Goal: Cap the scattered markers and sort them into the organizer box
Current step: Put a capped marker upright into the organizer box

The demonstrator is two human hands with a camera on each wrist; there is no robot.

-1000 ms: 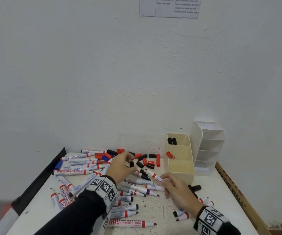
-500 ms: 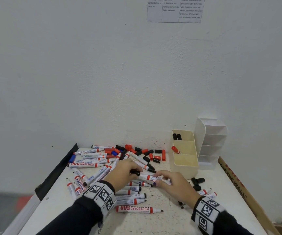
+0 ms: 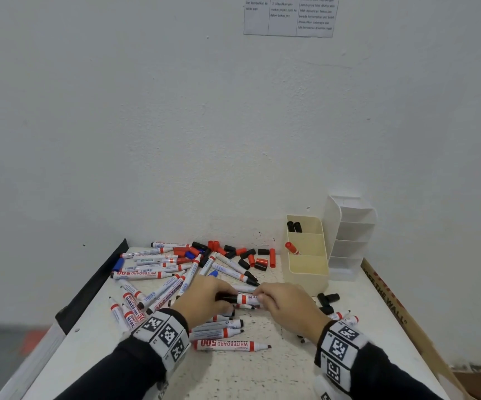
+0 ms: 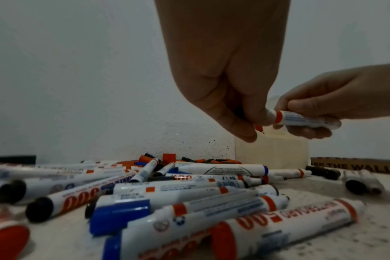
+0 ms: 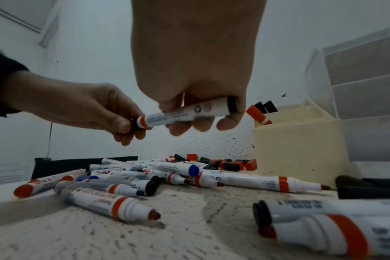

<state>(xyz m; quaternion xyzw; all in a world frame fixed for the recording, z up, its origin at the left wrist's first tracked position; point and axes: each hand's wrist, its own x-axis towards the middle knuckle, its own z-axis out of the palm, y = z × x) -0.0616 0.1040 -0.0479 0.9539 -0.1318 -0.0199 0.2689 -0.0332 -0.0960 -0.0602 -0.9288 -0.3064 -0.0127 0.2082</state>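
My right hand [image 3: 265,297] [image 5: 196,121] grips a white marker [image 3: 246,299] [image 5: 185,113] [image 4: 301,119] with a red band by its barrel, held level above the table. My left hand [image 3: 222,297] [image 4: 252,121] pinches a black cap [image 3: 227,297] [image 5: 135,125] at the marker's tip end. The cream organizer box [image 3: 308,272] [image 5: 301,149] stands to the right by the wall, with two black-capped markers [image 3: 294,227] in its far compartment and a red-capped marker [image 3: 292,247] in the middle one. Many uncapped markers [image 3: 158,275] and loose red and black caps [image 3: 250,256] lie scattered on the table.
A white tiered organizer [image 3: 351,235] stands behind the cream box. A cardboard strip [image 3: 389,301] runs along the table's right edge and a black rail [image 3: 95,281] along the left. Several black caps [image 3: 327,300] lie right of my right hand.
Both hands came together over the table's middle. The left hand brought the black cap from the pile to the tip of the marker that the right hand lifted.
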